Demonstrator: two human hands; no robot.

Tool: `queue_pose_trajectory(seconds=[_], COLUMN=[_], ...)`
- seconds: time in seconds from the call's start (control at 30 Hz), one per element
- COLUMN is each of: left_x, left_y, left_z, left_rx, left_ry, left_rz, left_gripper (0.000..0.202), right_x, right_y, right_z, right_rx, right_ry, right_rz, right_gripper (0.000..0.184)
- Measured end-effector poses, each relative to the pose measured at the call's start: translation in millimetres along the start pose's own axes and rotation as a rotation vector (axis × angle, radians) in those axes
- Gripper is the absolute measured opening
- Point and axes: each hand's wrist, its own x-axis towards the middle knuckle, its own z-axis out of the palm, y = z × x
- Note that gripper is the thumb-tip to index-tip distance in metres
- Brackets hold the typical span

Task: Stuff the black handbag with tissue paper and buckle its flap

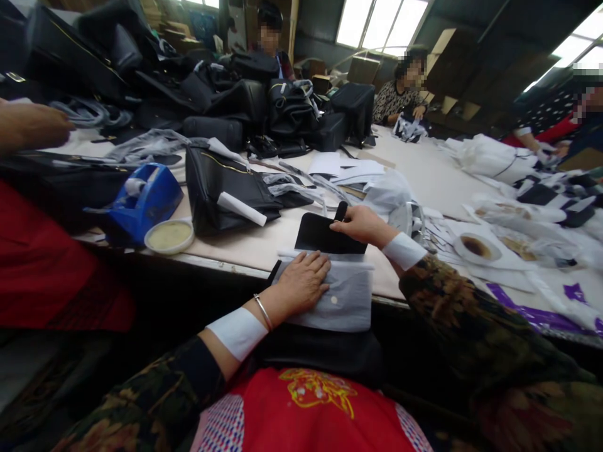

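Figure: head view at the table edge. Your left hand (304, 281) lies flat, fingers spread wide, pressing on a pale translucent bag (342, 298) that hangs over the near edge of the table (264, 242). Your right hand (362, 225), at 1 o'clock from the left, pinches the upper right corner of a flat black pouch (325, 235), fingers narrow around its small tab. The pouch's lower edge sits at the bag's mouth, touching it; whether it is already partly inside cannot be told.

Risks, as judged from this frame: the bag overhangs the edge, so lifting your left palm may let it slide into your lap. A 1-corner grip may let the pouch swing and catch the bag's mouth. At 10 o'clock, well apart, a blue tape dispenser (141, 201) and a shallow round dish (169, 236) sit near the edge; a sweeping left elbow could knock them. A black handbag (221, 188) stands at 11 o'clock.
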Motion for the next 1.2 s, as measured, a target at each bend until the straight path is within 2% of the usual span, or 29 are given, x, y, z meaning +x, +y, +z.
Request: queue_pose_trajectory(seconds=[0.13, 0.23, 0.4, 0.5, 0.6, 0.77, 0.9, 0.97, 1.03, 1.13, 1.2], left_x=[-1, 0, 0, -2, -6, -14, -34, -53, -77, -110, -121], left_y=[1, 1, -1, -3, -8, -13, -7, -1, 9, 22, 25], left_z=[-0.5, 3.2, 8.9, 7.4, 6.3, 2.5, -10.9, -16.2, -16.4, -7.6, -0.9], left_rx=[-0.003, -0.033, -0.107, -0.119, -0.133, -0.173, -0.112, -0.087, -0.111, -0.222, -0.347], left_ry=[0.045, 0.067, 0.030, -0.008, -0.005, 0.026, 0.057, 0.131, 0.279, 0.489, 0.503], left_rz=[0.014, 0.029, 0.072, 0.073, 0.116, 0.151, 0.127, 0.046, -0.108, -0.465, -0.738], left_gripper=[0.054, 0.049, 0.039, 0.045, 0.051, 0.046, 0.034, 0.030, 0.033, 0.041, 0.048], right_x=[-59, -98, -128, -135, -141, -149, -155, -156, -157, -158, -159], right_y=[-16, -21, -10, -2, 3, 10, 16, 18, 17, 15, 13], right_z=[14, 34, 77, 103, 121, 130, 130, 130, 131, 131, 130], right_rx=[-0.088, -0.089, 0.135, 0.278, 0.344, 0.380, 0.436, 0.452, 0.449, 0.424, 0.390], right_ry=[0.151, 0.188, 0.356, 0.452, 0.482, 0.504, 0.479, 0.481, 0.481, 0.464, 0.457], right_rz=[-0.375, -0.497, -0.513, -0.505, -0.502, -0.519, -0.526, -0.533, -0.546, -0.594, -0.635], right_gripper=[0.022, 0.022, 0.023, 0.025, 0.027, 0.024, 0.022, 0.021, 0.019, 0.018, 0.019])
